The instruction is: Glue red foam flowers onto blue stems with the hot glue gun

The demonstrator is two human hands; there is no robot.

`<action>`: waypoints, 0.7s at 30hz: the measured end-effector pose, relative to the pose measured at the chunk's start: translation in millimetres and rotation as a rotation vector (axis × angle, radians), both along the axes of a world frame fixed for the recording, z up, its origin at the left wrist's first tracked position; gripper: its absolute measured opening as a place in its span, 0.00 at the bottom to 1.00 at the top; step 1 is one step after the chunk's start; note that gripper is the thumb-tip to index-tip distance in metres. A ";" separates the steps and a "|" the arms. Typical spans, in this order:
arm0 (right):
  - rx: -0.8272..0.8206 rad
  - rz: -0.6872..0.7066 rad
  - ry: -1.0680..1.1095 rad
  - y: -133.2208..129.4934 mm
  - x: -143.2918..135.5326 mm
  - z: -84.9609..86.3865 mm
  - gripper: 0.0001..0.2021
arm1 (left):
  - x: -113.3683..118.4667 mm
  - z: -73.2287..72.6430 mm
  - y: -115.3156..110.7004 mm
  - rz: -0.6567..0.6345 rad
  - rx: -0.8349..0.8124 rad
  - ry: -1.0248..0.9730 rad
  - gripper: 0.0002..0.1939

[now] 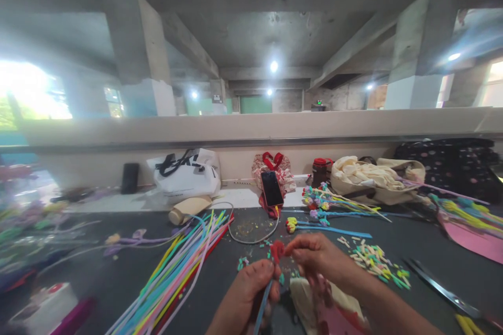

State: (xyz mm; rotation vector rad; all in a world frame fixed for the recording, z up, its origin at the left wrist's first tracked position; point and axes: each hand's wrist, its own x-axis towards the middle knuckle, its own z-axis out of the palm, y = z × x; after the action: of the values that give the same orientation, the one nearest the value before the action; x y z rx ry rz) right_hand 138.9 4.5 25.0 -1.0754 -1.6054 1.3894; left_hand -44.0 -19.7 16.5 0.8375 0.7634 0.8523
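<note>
My left hand (257, 280) is closed around a blue pipe cleaner stem (264, 301), which runs down toward me. At the top of that stem sits a red pipe cleaner flower (277, 251). My right hand (314, 251) pinches the red flower's right edge between thumb and fingertips. Small teal and coloured clippings lie on the dark table around both hands. Beyond them rest finished-looking pipe cleaner flowers (291, 225) on blue stems.
Long coloured pipe cleaners (173, 277) lie in a bundle at left. Scissors (444, 288) and a heap of cut pieces (377, 261) are at right. A phone (272, 188) on a cable leans at the back, between a white bag (188, 175) and a cloth bag (377, 180).
</note>
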 end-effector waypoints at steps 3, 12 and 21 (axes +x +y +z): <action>0.029 0.079 0.068 -5.1 -1.5 5.5 0.12 | 1.8 -1.8 0.8 -0.065 0.071 -0.008 0.14; -0.106 0.379 0.266 -15.9 -5.6 5.1 0.26 | 8.0 -20.0 6.3 -0.297 0.140 0.003 0.16; -0.004 0.336 0.293 -20.1 -7.8 10.2 0.16 | 10.3 -20.1 4.9 -0.298 0.108 -0.013 0.14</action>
State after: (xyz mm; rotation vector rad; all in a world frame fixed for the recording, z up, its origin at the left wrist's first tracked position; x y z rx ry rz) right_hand 131.1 -15.6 35.3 -0.5838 -1.6103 1.6808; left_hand -33.7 -14.8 -3.6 1.0126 0.5667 0.6358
